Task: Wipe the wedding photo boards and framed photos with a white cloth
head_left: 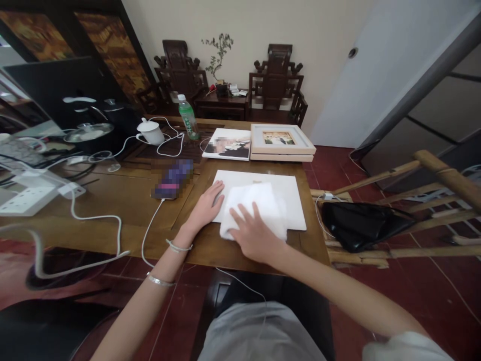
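Observation:
A white flat board [289,193] lies face down on the wooden table [124,200] in front of me. A white cloth [259,200] is spread over its near left part. My right hand [253,233] lies flat on the cloth with fingers stretched out. My left hand [205,208] rests open on the table at the board's left edge, fingertips touching that edge.
A phone [173,179] on a white cable lies left of the board. Behind it are a photo print [229,144], stacked picture frames [281,142], a green bottle [188,117] and a white cup [150,132]. A power strip [33,193] sits far left. A bamboo chair holds a black bag [361,225] on the right.

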Available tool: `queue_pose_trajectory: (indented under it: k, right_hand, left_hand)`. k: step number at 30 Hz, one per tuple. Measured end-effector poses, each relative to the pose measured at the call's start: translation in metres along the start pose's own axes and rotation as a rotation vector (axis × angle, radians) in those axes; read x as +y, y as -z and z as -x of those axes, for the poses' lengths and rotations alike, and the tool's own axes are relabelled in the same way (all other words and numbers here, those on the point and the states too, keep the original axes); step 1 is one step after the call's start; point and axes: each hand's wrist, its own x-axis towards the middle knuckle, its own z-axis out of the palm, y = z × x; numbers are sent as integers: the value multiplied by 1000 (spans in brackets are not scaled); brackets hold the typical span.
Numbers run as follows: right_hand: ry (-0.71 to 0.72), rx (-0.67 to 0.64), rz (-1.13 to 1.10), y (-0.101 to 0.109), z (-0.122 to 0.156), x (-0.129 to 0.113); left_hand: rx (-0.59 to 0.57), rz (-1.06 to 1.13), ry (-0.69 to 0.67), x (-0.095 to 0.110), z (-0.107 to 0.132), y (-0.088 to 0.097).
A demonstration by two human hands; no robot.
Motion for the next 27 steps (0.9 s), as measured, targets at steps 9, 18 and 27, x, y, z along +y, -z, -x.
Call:
queue_pose_trajectory:
  k: [9,18,27]
  right_hand:
    - [-15,-50,-133,8,-10,21]
    - [-231,53,74,-11,-64,70]
    - [4,27,-49,-4,-5,5]
  left_hand:
    - [1,-3,-9,-3,0,-1]
    - [16,1,-35,-3,0,-1]
    - [0,-7,-22,-4,0,-2]
